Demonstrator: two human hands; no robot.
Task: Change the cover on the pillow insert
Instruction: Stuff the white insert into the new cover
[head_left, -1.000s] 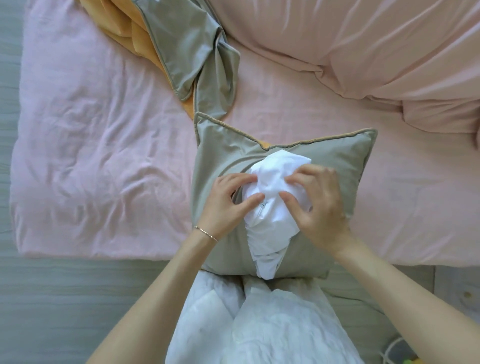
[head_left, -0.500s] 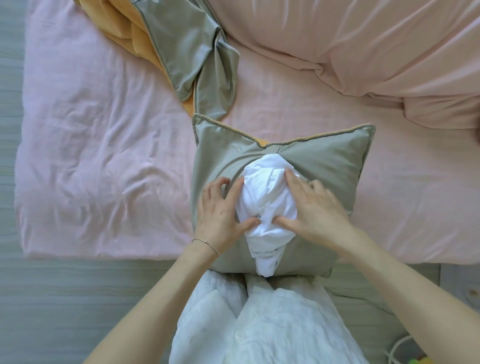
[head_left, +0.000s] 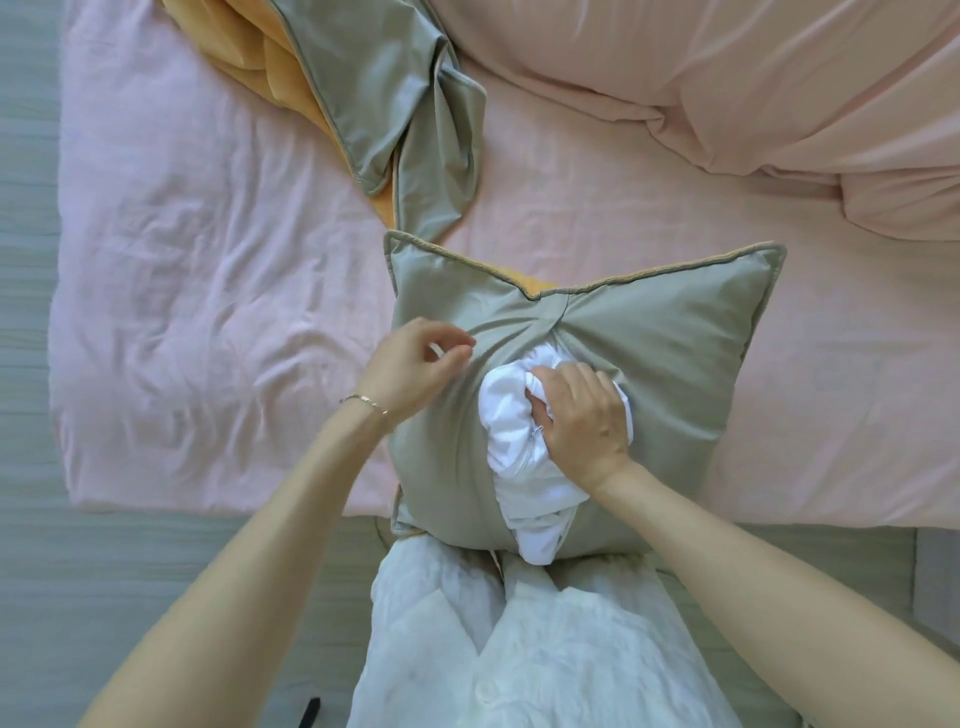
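Two bare hands work over a grey-green pillow cover (head_left: 649, 364) lying at the near edge of a pink bed (head_left: 208, 260). White pillow insert (head_left: 506, 415) bulges out through the opening in the middle of the cover, from its centre down to its near edge. Right hand (head_left: 579, 415) lies on the insert, fingers curled into the white fabric and gripping it. Left hand (head_left: 410, 366) is at the cover's left part, thumb and forefinger nearly together at a fold of grey-green cloth; whether they pinch it cannot be told. A thin bracelet (head_left: 363, 402) circles the left wrist. Second grey-green cover with orange lining (head_left: 374, 93) lies crumpled at the far side, beside a pink duvet (head_left: 727, 78).
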